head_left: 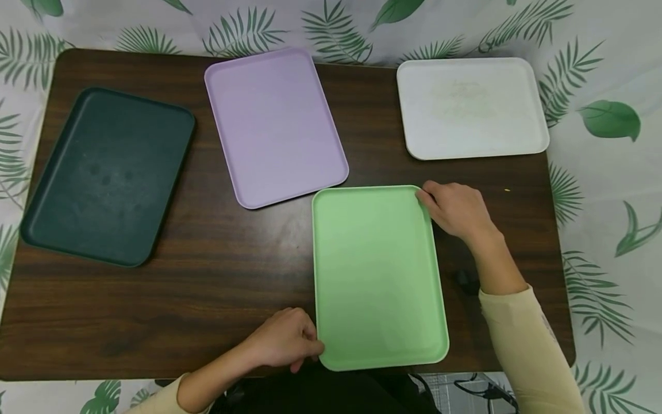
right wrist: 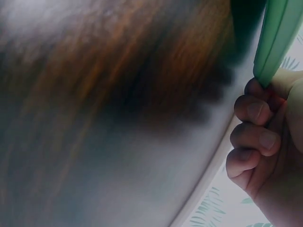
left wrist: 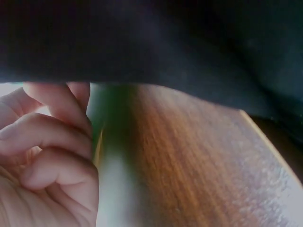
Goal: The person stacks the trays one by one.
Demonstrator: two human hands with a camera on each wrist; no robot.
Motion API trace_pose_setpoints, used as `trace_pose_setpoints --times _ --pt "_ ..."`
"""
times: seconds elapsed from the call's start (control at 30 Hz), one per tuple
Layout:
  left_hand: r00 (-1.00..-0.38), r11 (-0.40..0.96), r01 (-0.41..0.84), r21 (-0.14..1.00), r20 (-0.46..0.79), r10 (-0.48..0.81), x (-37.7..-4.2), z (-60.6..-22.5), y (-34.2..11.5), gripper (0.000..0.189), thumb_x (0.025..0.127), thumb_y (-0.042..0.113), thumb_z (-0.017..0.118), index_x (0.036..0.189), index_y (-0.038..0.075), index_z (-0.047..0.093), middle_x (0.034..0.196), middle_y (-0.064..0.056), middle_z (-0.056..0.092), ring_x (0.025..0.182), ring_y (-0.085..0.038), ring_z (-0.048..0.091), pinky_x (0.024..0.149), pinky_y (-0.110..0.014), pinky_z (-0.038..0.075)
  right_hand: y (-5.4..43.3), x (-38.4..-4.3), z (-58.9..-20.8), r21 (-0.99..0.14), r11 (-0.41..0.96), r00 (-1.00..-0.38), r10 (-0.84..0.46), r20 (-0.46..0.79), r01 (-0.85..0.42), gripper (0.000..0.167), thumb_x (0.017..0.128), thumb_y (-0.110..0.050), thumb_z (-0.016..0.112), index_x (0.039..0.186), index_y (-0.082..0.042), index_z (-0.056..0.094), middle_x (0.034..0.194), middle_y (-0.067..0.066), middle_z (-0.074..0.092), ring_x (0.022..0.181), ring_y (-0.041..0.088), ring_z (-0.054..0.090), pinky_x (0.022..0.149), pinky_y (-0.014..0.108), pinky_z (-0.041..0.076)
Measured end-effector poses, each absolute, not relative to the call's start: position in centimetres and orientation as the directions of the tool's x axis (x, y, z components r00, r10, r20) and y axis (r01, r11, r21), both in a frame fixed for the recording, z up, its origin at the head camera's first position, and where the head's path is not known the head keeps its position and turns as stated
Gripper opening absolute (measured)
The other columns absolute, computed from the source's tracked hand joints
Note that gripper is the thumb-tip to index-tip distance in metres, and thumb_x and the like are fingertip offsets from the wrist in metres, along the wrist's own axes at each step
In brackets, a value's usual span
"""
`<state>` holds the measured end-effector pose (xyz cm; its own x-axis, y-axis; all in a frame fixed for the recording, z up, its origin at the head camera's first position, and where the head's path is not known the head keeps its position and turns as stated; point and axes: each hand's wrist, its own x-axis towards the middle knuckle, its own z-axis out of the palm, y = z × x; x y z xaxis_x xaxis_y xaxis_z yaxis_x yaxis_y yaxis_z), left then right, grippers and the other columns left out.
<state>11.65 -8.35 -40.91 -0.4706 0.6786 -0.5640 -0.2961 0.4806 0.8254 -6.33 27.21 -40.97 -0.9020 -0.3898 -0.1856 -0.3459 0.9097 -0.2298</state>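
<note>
A light green rectangular tray (head_left: 380,276) lies lengthwise at the front of the brown table, its lower edge right at the table's front edge. My right hand (head_left: 457,210) pinches the tray's far right corner between thumb and fingers. In the right wrist view the fingers (right wrist: 253,135) curl under the green rim. At the near left corner, my left hand (head_left: 287,339) pinches the rim with its thumb on top. Its curled fingers (left wrist: 52,137) show in the left wrist view, where dark cloth covers the upper part.
A lilac tray (head_left: 276,126) lies at the back middle, its near corner beside the green one. The dark green tray (head_left: 108,178) is at left, and a white tray (head_left: 473,109) at back right. One tiny yellow scrap (head_left: 507,190) lies on the wooden table (head_left: 233,276).
</note>
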Motion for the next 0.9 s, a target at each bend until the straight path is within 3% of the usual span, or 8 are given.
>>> trace_pose_setpoints --times 0.43,0.7,0.9 --pt "-0.526 0.522 -0.223 0.823 -0.553 0.647 11.59 -41.27 -8.49 0.033 0.088 0.016 0.064 0.056 0.019 0.069 0.039 0.007 0.05 0.03 -0.005 0.041 0.034 -0.019 0.02 26.52 -6.8 -41.41 -0.234 0.91 -0.906 -0.386 -0.176 -0.342 0.036 0.107 -0.034 0.039 0.079 -0.014 0.051 0.054 0.001 0.037 0.047 0.02 0.038 0.044 0.035 0.028" --pt "-0.531 0.535 -0.208 0.819 -0.554 0.641 11.63 -41.49 -8.49 0.035 0.088 0.015 0.063 0.053 0.018 0.067 0.038 0.008 0.049 0.03 -0.003 0.036 0.034 -0.019 0.018 26.41 -6.78 -41.24 -0.233 0.917 -0.907 -0.371 -0.197 -0.325 0.037 0.107 -0.035 0.039 0.077 -0.015 0.05 0.054 0.001 0.038 0.048 0.02 0.039 0.046 0.036 0.03" --pt "-0.533 0.552 -0.193 0.811 -0.559 0.635 11.57 -41.48 -8.44 0.035 0.087 0.015 0.063 0.052 0.018 0.066 0.038 0.008 0.049 0.03 -0.005 0.04 0.035 -0.019 0.018 26.46 -6.79 -41.34 -0.228 0.92 -0.909 -0.366 -0.201 -0.32 0.038 0.107 -0.035 0.039 0.078 -0.014 0.05 0.054 0.002 0.038 0.048 0.021 0.039 0.046 0.036 0.03"
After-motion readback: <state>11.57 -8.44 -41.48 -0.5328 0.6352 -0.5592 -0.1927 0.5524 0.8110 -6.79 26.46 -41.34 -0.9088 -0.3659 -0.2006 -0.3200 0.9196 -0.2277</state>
